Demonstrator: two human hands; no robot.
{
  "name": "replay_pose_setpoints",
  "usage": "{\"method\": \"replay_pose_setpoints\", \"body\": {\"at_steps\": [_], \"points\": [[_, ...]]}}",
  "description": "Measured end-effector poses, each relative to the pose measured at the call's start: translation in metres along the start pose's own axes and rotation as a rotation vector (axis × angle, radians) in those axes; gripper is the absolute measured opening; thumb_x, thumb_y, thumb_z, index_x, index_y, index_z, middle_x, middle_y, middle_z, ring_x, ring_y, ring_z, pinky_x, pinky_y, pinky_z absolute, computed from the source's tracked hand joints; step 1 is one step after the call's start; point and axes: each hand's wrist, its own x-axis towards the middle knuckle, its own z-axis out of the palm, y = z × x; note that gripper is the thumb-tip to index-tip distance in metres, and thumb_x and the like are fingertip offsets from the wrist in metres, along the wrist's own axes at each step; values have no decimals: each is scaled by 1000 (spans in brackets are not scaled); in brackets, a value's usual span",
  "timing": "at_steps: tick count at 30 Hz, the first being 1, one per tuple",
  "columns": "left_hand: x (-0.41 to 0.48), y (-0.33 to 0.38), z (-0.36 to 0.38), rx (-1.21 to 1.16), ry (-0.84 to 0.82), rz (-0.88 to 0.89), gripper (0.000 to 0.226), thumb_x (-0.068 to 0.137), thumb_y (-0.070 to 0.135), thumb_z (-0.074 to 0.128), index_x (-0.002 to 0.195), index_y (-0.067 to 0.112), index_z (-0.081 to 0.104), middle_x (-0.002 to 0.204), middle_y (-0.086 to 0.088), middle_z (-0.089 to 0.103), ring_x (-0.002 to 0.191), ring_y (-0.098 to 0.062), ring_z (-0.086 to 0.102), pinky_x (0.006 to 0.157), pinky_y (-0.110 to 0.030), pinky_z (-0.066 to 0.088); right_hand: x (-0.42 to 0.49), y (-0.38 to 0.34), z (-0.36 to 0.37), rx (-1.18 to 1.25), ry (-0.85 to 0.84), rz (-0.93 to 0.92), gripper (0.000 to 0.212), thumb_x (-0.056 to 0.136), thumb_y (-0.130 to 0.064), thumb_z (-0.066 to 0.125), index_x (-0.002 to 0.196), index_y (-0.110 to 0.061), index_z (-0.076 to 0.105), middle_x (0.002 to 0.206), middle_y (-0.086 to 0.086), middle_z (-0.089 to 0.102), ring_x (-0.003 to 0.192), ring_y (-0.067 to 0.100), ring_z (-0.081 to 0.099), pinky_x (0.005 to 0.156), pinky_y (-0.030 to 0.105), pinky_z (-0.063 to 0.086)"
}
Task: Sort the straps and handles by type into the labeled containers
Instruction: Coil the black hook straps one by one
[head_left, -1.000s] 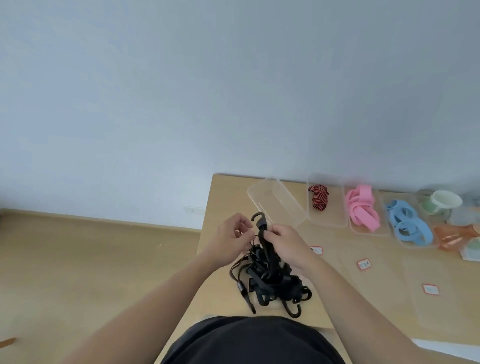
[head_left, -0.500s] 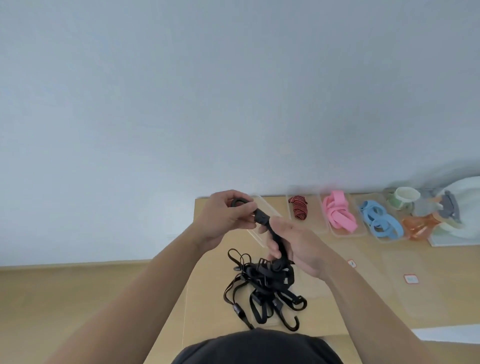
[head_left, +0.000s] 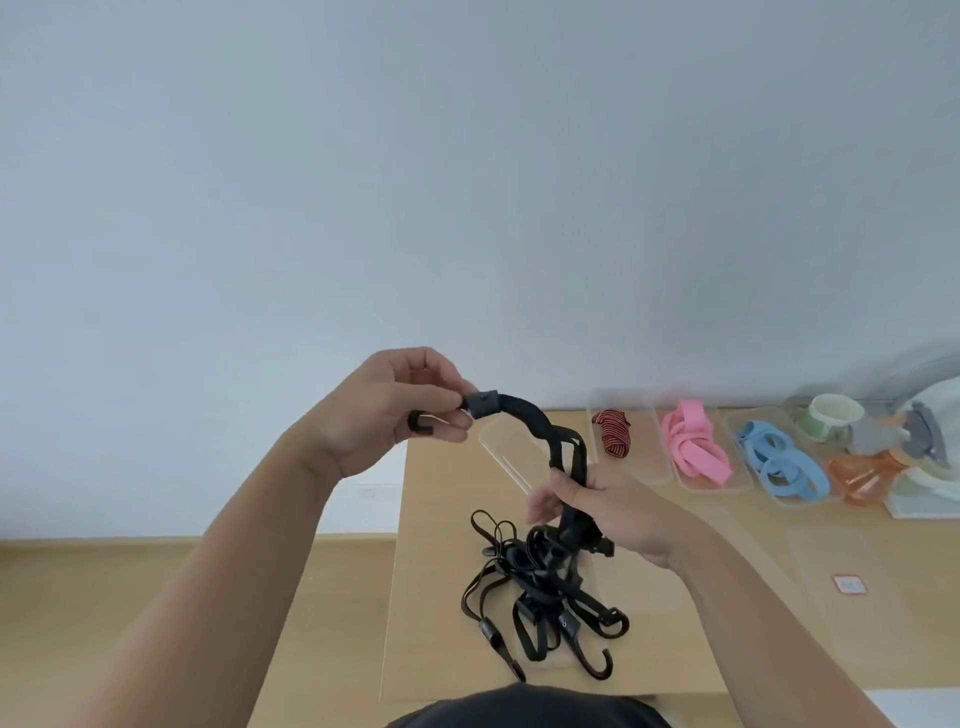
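Note:
My left hand (head_left: 395, 410) pinches the hook end of a black bungee strap (head_left: 524, 415), raised above the table's far left corner. My right hand (head_left: 608, 506) grips the same strap lower down, just above a tangled heap of black straps and hooks (head_left: 540, 592) lying on the wooden table (head_left: 436, 597). The strap arches between the two hands. Behind it a clear container (head_left: 506, 457) stands with nothing visible inside.
Along the back stand clear containers: one with a red-black striped strap (head_left: 613, 434), one with pink straps (head_left: 693, 449), one with blue loops (head_left: 779, 465). Further right are a green cup (head_left: 831, 415) and orange pieces (head_left: 862, 475). A red-edged label (head_left: 849, 584) lies on the table.
Both hands have lifted the black strap higher and drawn it out of the heap. My left hand moved up and left, and the view tilted upward.

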Motion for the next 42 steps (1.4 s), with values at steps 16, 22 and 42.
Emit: {"method": "replay_pose_setpoints", "body": {"at_steps": [16, 22, 42], "points": [[6, -11, 35, 131, -184, -163, 37, 107, 23, 47, 72, 14, 53, 70, -8, 61, 53, -21, 49, 60, -34, 40, 25, -31, 18, -235, 49, -122, 41, 99, -58, 47, 102, -23, 66, 86, 0, 75, 72, 5, 66, 71, 26, 49], [8, 10, 31, -7, 36, -74, 20, 107, 21, 44, 98, 5, 52, 106, -16, 77, 95, -30, 73, 64, -33, 54, 21, -24, 22, -566, 332, -270, 39, 86, -55, 72, 116, -34, 58, 102, -15, 59, 90, -7, 56, 75, 9, 41], [9, 24, 39, 185, 117, -36, 30, 97, 28, 67, 117, 7, 58, 107, -7, 77, 81, -24, 68, 53, -30, 43, 5, -60, 9, -31, 290, -428, 17, 83, -26, 82, 87, -30, 66, 84, 6, 74, 80, 30, 72, 79, 45, 59]]}}
